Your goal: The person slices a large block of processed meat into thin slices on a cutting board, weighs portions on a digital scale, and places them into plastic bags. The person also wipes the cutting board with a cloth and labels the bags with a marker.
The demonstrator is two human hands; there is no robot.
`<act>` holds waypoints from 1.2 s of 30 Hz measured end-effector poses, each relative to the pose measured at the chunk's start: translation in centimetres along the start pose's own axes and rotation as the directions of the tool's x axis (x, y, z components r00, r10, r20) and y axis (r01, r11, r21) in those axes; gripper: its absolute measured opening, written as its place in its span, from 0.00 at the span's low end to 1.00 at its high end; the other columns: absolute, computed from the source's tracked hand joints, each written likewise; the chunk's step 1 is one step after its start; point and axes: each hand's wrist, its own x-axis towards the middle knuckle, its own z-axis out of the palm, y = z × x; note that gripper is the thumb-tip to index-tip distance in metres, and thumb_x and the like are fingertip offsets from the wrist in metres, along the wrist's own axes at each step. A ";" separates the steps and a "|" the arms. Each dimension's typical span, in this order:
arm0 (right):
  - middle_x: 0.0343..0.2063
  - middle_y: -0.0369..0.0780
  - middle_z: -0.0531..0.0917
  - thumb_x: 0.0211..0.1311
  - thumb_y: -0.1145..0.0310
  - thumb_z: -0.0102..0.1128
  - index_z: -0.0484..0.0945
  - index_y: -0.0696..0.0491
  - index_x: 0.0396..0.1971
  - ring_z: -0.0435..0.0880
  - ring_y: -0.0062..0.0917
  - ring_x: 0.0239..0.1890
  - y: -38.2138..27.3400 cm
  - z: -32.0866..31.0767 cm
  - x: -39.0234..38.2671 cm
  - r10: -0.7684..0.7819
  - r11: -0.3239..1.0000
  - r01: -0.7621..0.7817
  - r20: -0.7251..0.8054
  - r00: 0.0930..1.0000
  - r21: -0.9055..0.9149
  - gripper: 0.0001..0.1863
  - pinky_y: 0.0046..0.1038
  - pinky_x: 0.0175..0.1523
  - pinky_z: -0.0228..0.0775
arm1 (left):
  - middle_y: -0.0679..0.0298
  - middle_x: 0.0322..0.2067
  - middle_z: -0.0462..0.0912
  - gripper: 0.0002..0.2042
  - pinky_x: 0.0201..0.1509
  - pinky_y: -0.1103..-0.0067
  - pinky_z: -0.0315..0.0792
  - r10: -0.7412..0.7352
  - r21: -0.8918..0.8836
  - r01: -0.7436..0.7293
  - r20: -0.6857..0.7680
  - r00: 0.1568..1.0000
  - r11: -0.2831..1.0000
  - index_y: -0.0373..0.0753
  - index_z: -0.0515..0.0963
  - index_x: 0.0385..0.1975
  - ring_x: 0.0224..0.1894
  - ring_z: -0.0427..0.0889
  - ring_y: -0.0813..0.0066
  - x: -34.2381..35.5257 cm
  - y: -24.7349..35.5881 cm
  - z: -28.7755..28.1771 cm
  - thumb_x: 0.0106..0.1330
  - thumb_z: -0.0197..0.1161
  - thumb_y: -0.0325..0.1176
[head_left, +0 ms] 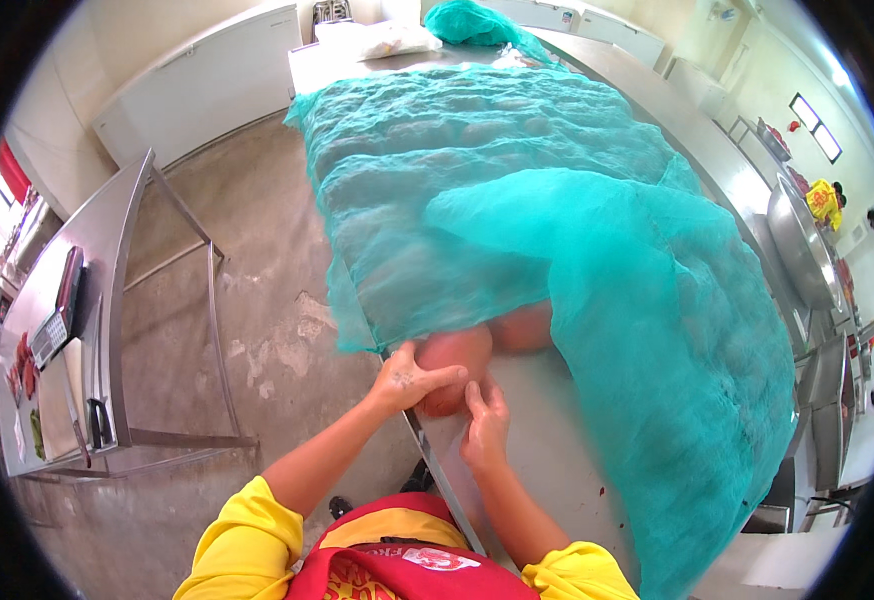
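Note:
A smooth, rounded reddish-brown lump (457,358) lies at the near left edge of a long metal table (547,445). It looks like a piece of meat, though its exact kind is unclear. My left hand (402,382) grips its left side, with the thumb laid across the front. From the right, my right hand (485,425) holds its near end, thumb and fingers against the surface. Just behind sits a similar reddish-brown lump (523,328), partly under a turquoise mesh net (647,270). The net is spread over many rounded shapes and is folded back on the right.
At left, a steel table (107,300) carries a scale (57,325), knives and red meat pieces (23,370). White chest freezers (202,85) line the back wall. A white plastic bag (387,42) rests at the table's far end. A large metal bowl (802,240) and a person in yellow (825,203) are at right.

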 end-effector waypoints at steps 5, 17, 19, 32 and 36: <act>0.53 0.41 0.69 0.63 0.75 0.53 0.66 0.58 0.60 0.67 0.27 0.57 -0.1 -0.2 -8.1 -0.167 0.927 0.178 0.062 0.984 -0.331 0.24 0.28 0.62 0.59 | 0.48 0.52 0.73 0.44 0.60 0.69 0.66 0.046 -0.580 0.065 0.176 0.983 0.812 0.27 0.63 0.58 0.55 0.73 0.62 -7.7 -1.4 -1.9 0.46 0.74 0.49; 0.58 0.48 0.65 0.59 0.73 0.60 0.58 0.56 0.65 0.64 0.30 0.62 9.1 11.6 -26.2 -0.032 0.572 0.742 0.894 0.446 -0.350 0.34 0.29 0.57 0.67 | 0.52 0.55 0.72 0.40 0.58 0.67 0.70 0.186 -0.990 -0.139 -0.136 0.973 0.002 0.32 0.62 0.60 0.54 0.75 0.61 -34.9 -19.4 -13.6 0.52 0.67 0.51; 0.60 0.48 0.64 0.59 0.69 0.63 0.54 0.58 0.66 0.62 0.30 0.63 13.3 14.3 -30.0 0.233 0.791 0.394 0.827 0.512 -0.467 0.38 0.30 0.58 0.66 | 0.51 0.54 0.73 0.39 0.58 0.67 0.71 0.152 -0.973 -0.222 -0.228 0.962 -0.057 0.32 0.62 0.59 0.54 0.75 0.62 -41.7 -21.3 -15.7 0.53 0.66 0.51; 0.63 0.51 0.62 0.56 0.58 0.67 0.54 0.62 0.66 0.65 0.34 0.64 31.3 32.5 -53.5 0.491 0.738 0.622 0.841 -0.228 -0.262 0.44 0.35 0.60 0.67 | 0.53 0.54 0.72 0.37 0.53 0.66 0.73 -0.307 -0.619 -0.746 -0.780 0.545 0.247 0.35 0.61 0.61 0.52 0.76 0.60 -68.4 -33.6 -27.8 0.57 0.56 0.56; 0.63 0.53 0.63 0.57 0.58 0.66 0.53 0.63 0.65 0.66 0.36 0.63 38.5 38.3 -54.9 0.476 0.758 0.597 0.847 -0.236 -0.260 0.44 0.35 0.60 0.69 | 0.54 0.50 0.76 0.35 0.48 0.70 0.77 -0.395 -0.636 -0.711 -0.761 0.515 0.299 0.34 0.64 0.59 0.48 0.79 0.60 -69.7 -36.9 -35.2 0.57 0.57 0.54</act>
